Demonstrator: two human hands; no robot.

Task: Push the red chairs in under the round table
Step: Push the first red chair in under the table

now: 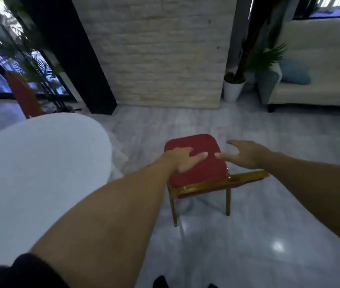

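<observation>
A red chair (204, 169) with a gold frame stands on the grey floor at the centre, a little to the right of the round table (40, 167), which is covered in white cloth. My left hand (182, 161) lies on the chair's red pad, palm over its left edge, thumb and fingers pressed on the fabric. My right hand (246, 154) hovers open with fingers spread over the chair's right side, just above the gold rail. A second red chair (22, 94) stands at the table's far side, partly hidden by the cloth.
A stone-clad wall (160, 55) and a black column (71, 55) rise beyond the chair. A white potted plant (233, 88) and a cream sofa (318, 88) with a blue cushion fill the right. Glossy floor lies around the chair.
</observation>
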